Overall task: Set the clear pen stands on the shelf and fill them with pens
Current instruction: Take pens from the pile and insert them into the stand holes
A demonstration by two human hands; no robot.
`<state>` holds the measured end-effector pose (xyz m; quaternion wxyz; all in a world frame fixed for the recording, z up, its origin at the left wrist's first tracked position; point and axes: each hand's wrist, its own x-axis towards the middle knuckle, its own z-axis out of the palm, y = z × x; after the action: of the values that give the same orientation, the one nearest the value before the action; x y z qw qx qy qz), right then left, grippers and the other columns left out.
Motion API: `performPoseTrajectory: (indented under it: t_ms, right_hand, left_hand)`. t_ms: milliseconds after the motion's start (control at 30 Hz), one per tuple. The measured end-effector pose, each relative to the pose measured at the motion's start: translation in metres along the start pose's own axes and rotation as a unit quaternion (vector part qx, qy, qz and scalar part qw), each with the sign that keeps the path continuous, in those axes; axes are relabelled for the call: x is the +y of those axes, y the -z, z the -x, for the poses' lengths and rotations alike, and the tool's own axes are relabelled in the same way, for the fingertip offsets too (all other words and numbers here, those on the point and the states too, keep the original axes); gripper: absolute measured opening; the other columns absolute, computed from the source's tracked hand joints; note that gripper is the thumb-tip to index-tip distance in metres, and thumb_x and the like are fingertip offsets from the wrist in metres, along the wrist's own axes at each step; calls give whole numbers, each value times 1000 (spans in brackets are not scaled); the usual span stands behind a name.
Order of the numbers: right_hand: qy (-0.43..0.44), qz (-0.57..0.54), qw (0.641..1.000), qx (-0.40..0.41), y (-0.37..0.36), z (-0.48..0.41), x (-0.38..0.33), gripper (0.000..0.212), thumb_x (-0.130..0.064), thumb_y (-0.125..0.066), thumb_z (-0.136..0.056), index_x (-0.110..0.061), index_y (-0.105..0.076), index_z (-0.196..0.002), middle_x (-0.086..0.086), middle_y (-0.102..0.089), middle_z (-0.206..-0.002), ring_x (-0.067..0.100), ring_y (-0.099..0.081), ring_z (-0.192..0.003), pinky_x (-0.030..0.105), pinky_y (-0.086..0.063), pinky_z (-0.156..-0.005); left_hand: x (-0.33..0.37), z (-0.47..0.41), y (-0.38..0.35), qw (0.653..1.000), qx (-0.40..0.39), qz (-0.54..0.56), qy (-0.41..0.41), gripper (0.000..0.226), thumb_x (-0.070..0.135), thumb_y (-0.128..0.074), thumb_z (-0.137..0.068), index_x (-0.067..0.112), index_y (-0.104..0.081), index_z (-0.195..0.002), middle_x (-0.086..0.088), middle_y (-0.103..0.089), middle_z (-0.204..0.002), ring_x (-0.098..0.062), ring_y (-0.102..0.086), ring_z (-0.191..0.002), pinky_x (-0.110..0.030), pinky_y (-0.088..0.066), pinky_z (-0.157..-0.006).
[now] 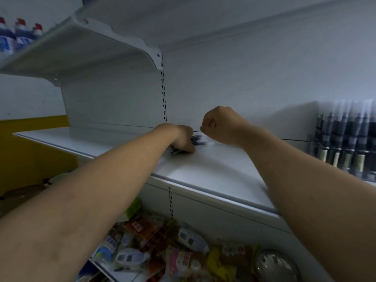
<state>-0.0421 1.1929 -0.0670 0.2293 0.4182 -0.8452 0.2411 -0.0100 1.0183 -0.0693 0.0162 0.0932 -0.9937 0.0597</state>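
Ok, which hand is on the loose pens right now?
The left hand, down on the white shelf, gripping the dark pens. The right hand is curled, raised beside it.

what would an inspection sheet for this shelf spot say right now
surface: white shelf, smooth board with a grey front edge
job's things: dark pens bunched on the shelf; a faint clear shape beside them, too blurred to name; filled pen stands at far right
clutter: nothing seen
hands: left hand grips the dark pens; right hand curled just above the shelf, its hold cannot be told
cables: nothing seen
surroundings: bottles on the upper shelf; packaged goods on the shelf below
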Motion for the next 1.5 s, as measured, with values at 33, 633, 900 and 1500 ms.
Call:
performPoseTrajectory:
  t_ms: [33,633,900,1500]
  right_hand:
    - [2,0,1000,15,3,1,-2,15,-24,-67,-95,-16,-76,-86,-3,-71,-82,26,-68,-83,34,-58,-74]
    - [-44,17,968,247,220,134,50,17,-19,-67,-96,-18,-73,-79,-1,-71,-61,10,-60,-41,24,-51,-43]
    - [-132,13,940,313,284,210,125,20,-17,-59,-101,-9,-72,-89,5,-72,-63,19,-58,-41,25,-47,-44]
    - [-143,-294,926,191,276,267,152,29,-26,-74,-95,2,-69,-99,13,-72,-83,26,-61,-63,30,-43,-51]
  left_hand:
    - [-1,4,-2,1000,12,11,-6,37,41,-63,-99,17,-46,-77,-3,-51,-79,-20,-49,-66,-33,-41,-65]
    - [151,92,56,746,64,600,-282,14,31,-59,-110,20,-50,-113,-2,-50,-84,-15,-50,-57,-36,-57,-57]
    - [312,82,94,704,-4,595,-389,18,24,-62,-108,8,-54,-109,-4,-50,-75,-11,-39,-51,-27,-36,-45]
    - [351,90,65,641,-38,597,-480,22,18,-58,-109,1,-63,-121,-16,-73,-103,-14,-52,-67,-27,-46,-57]
